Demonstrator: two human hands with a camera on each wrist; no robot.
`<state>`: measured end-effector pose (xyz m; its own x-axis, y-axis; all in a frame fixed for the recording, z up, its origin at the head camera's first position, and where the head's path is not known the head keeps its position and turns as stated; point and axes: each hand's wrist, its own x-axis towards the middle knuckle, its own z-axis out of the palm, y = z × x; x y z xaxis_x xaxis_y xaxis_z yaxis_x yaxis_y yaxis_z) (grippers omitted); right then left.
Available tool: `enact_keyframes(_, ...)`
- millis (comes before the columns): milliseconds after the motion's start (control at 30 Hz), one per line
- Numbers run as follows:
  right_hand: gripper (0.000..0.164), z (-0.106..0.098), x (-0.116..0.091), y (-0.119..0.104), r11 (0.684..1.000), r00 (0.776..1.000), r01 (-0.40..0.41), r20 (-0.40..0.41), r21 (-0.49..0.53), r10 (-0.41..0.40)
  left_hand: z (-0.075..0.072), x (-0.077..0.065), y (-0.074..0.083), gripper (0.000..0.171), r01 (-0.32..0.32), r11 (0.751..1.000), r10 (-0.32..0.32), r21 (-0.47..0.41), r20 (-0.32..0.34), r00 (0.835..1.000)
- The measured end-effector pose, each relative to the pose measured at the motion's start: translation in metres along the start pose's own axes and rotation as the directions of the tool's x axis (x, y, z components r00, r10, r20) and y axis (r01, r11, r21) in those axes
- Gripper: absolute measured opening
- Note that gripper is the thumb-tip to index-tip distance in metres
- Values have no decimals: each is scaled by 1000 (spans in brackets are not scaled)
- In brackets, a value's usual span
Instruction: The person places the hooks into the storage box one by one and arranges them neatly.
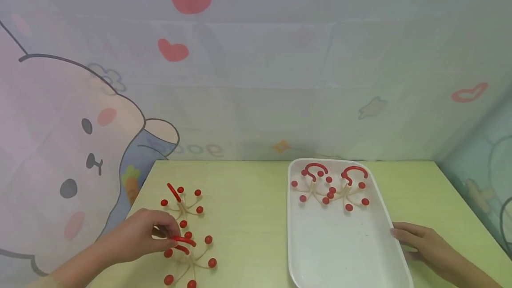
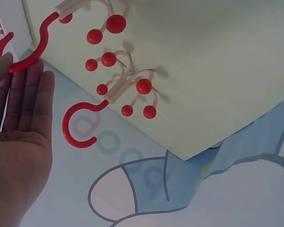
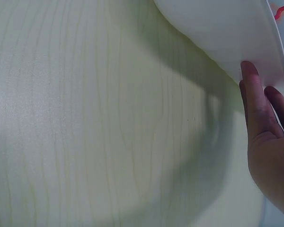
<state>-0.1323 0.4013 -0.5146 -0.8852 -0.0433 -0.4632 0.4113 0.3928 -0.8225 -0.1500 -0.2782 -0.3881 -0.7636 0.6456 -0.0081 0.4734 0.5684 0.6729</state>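
Observation:
My left hand (image 1: 138,236) pinches the red hook handle of a head massager (image 1: 185,240) between thumb and fingers. The massager has pale, thin prongs spreading from its stem, each tipped with a red ball. Just behind it on the table lies a matching massager (image 1: 182,208), whose red hook points toward the wall in the left wrist view. On the right, my right hand (image 1: 426,246) holds the side rim of a white tray (image 1: 344,252), fingers against the outer wall. Two more massagers, one left (image 1: 314,186) and one right (image 1: 347,190), lie side by side at the tray's far end.
The pale wooden table (image 1: 248,217) ends at a wall hanging (image 1: 256,101) printed with hearts and a cartoon animal. A strip of table separates the left massagers from the tray. Another hanging (image 1: 488,181) borders the right side.

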Motion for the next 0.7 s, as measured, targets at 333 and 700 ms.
enact_keyframes(333,73,2,2,0,1000,1000,-14,-8,-15,14,-8,21,17,22,-63,997,65,49,-22,998)
enact_keyframes(700,79,3,1,0,999,1000,-21,-9,-48,21,-10,59,51,16,-73,997,74,24,-27,997)
